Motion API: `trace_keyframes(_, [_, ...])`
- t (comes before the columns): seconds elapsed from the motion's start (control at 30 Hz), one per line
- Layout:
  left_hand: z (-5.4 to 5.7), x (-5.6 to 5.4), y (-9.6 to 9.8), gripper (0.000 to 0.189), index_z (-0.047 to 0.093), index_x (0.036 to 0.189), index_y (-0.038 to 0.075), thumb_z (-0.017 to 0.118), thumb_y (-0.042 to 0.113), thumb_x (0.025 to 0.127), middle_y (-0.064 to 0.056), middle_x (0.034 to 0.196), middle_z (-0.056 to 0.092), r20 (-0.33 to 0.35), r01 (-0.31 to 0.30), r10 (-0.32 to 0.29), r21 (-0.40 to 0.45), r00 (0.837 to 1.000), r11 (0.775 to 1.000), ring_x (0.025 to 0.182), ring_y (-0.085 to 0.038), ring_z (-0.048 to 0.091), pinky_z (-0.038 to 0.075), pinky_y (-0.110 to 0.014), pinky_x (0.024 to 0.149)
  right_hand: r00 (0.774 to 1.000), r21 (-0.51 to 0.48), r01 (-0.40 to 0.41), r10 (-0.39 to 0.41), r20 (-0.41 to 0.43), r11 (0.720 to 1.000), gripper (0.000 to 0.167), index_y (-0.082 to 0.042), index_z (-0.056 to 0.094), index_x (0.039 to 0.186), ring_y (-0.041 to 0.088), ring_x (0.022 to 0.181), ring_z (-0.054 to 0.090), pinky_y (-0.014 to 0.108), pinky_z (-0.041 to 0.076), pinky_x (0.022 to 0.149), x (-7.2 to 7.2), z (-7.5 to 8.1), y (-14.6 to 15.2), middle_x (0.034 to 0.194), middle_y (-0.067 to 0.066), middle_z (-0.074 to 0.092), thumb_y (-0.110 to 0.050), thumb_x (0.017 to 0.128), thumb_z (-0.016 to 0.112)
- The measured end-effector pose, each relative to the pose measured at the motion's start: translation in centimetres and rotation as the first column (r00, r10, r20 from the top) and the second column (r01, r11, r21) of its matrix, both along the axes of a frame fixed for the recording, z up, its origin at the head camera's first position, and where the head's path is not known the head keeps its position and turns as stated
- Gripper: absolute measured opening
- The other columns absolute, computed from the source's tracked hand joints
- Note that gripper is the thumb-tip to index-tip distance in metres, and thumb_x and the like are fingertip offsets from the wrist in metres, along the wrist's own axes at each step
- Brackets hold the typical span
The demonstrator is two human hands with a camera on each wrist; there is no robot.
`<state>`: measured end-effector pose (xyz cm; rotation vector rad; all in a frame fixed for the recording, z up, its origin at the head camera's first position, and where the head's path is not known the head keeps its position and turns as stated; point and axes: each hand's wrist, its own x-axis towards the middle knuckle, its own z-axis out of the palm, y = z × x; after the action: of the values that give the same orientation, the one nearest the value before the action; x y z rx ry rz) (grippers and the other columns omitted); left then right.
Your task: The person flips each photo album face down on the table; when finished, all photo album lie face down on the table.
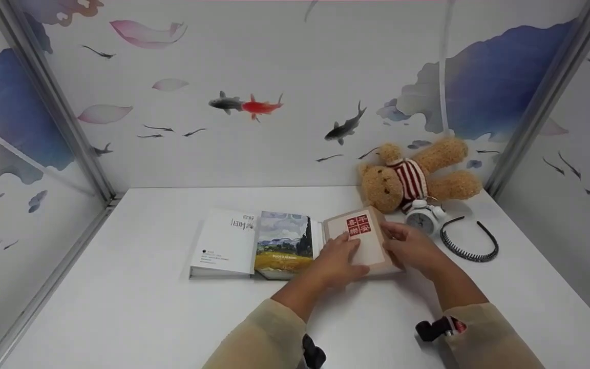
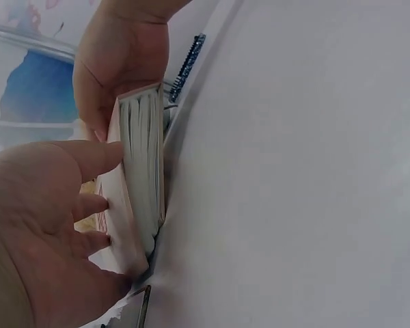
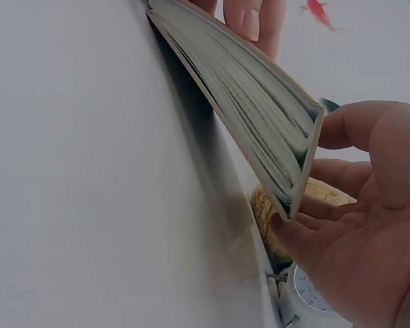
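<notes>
A beige photo album (image 1: 367,248) with red square characters on its cover is tilted, its spine side lifted off the table in the right wrist view. My right hand (image 1: 412,247) grips that spine side, thumb at the upper edge and fingers at the lower one in the right wrist view. Spread over the cover, the fingers of my left hand (image 1: 337,260) touch it. To the left lie a photo album with a painted landscape (image 1: 285,243) and a white album (image 1: 226,243), side by side. Thick page edges (image 2: 142,157) show in the left wrist view.
Behind the right hand stands a white alarm clock (image 1: 422,218). A teddy bear (image 1: 412,179) in a striped shirt lies against the back wall. A black toothed headband (image 1: 471,253) rests at the right. Patterned panels enclose the white table (image 1: 136,287).
</notes>
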<state>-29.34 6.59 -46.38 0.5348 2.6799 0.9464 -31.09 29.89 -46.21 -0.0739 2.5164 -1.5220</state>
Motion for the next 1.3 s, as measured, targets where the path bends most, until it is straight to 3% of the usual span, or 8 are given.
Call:
trace_keyframes(0.07, [0.1,0.0,0.1,0.074,0.046,0.164,0.019,0.072,0.043,0.099,-0.006,0.179,0.027,-0.023,0.015,-0.016,-0.035,1.0,0.999,0.167,-0.042,0.021,0.021,-0.055,0.136,1.0,0.01,-0.013,0.013,0.013,1.0,0.066,-0.011,0.039,0.166,0.039,0.159,0.038,0.052,0.042,0.125,-0.2,-0.2,0.1,0.172,0.018,0.04,-0.02,0.105,0.062])
trace_keyframes(0.13, [0.1,0.0,0.2,0.071,0.047,0.163,0.019,0.072,0.042,0.1,-0.005,0.179,0.028,-0.034,0.018,-0.02,-0.064,0.999,0.998,0.167,-0.042,0.021,0.02,-0.055,0.136,0.999,0.008,-0.036,0.036,0.026,0.999,0.066,-0.008,0.038,0.166,0.041,0.162,0.032,0.056,0.033,0.131,-0.3,-0.4,0.3,0.172,0.019,0.038,-0.017,0.106,0.062])
trace_keyframes(0.53, [-0.3,-0.2,0.3,0.065,0.052,0.16,0.02,0.071,0.041,0.102,-0.002,0.178,0.031,-0.053,0.01,-0.015,-0.081,0.998,0.997,0.167,-0.036,0.022,0.022,-0.052,0.136,0.998,0.041,-0.063,0.062,0.028,0.997,0.064,-0.005,0.04,0.165,0.044,0.163,0.029,0.059,0.029,0.132,-0.3,-0.4,0.4,0.173,0.021,0.036,-0.015,0.106,0.063])
trace_keyframes(0.67, [-0.4,-0.1,0.2,0.061,0.055,0.157,0.018,0.071,0.037,0.101,-0.005,0.176,0.035,-0.052,0.009,-0.01,-0.027,0.999,1.0,0.167,-0.036,0.024,0.023,-0.051,0.136,0.999,0.068,-0.044,0.042,0.032,0.997,0.063,-0.004,0.041,0.164,0.046,0.163,0.028,0.06,0.03,0.131,-0.1,-0.2,0.1,0.173,0.023,0.035,-0.014,0.106,0.063])
trace_keyframes(0.73, [-0.5,-0.1,-0.2,0.061,0.056,0.156,0.015,0.072,0.034,0.1,-0.007,0.175,0.038,-0.031,-0.004,0.006,0.059,0.999,0.998,0.165,-0.035,0.028,0.025,-0.051,0.136,0.999,0.081,-0.031,0.028,0.036,0.996,0.062,-0.006,0.043,0.164,0.046,0.163,0.027,0.06,0.03,0.131,0.0,-0.1,0.0,0.173,0.022,0.034,-0.013,0.105,0.063])
trace_keyframes(0.93, [0.0,-0.1,-2.9,0.062,0.053,0.158,0.016,0.071,0.029,0.1,-0.008,0.172,0.042,0.022,-0.088,0.086,0.33,0.996,0.94,0.161,-0.035,0.038,0.03,-0.057,0.132,1.0,0.051,0.0,0.001,-0.02,0.999,0.061,-0.01,0.046,0.163,0.047,0.162,0.028,0.062,0.031,0.13,0.4,0.8,-1.3,0.173,0.019,0.036,-0.019,0.105,0.065])
trace_keyframes(1.1, [0.8,0.3,-6.2,0.059,0.051,0.16,0.029,0.068,0.034,0.104,-0.003,0.172,0.043,0.069,-0.165,0.151,0.406,0.986,0.899,0.161,-0.033,0.038,0.032,-0.059,0.131,0.991,0.022,-0.022,0.025,-0.131,0.999,0.061,-0.008,0.048,0.161,0.045,0.156,0.042,0.058,0.039,0.127,0.7,1.6,-4.1,0.169,0.019,0.044,-0.024,0.106,0.067])
trace_keyframes(1.3, [1.5,0.5,-10.4,0.058,0.05,0.159,0.033,0.069,0.032,0.104,0.001,0.173,0.039,0.12,-0.253,0.222,0.477,0.968,0.842,0.16,-0.038,0.04,0.037,-0.054,0.13,0.969,0.049,-0.068,0.078,-0.233,0.996,0.051,-0.004,0.058,0.153,0.04,0.145,0.058,0.054,0.047,0.122,0.4,1.5,-8.4,0.156,0.019,0.06,-0.02,0.105,0.068])
